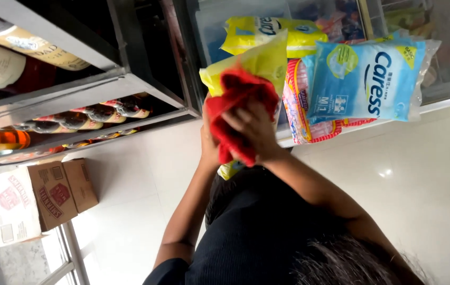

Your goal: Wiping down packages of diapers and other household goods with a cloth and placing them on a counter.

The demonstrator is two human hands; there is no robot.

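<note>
At far left, three cardboard boxes are seen, flat-sided and matte, with printed faces. Above them, a grey metal rack carries rows of glass bottles, smooth and glossy, lying with their dark necks pointed outward.

Toward the middle, a yellow pack of thin, crinkled plastic film is propped from behind by the left hand; its fingers are mostly hidden, so how they are closed cannot be told. A red cloth, soft, fuzzy and bunched, is pressed onto the pack's front by the right hand, with the fingers curled over the cloth and holding it.

The wipe would best be done with light, even strokes and with the pack kept backed by the other palm, since the slick film is likely to buckle or slip under pressure.

To the right, a pale blue pack, pillowy and shiny, is stacked against a red-striped pack, with another yellow pack farther back. A glossy pale floor reflects a light spot.
</note>
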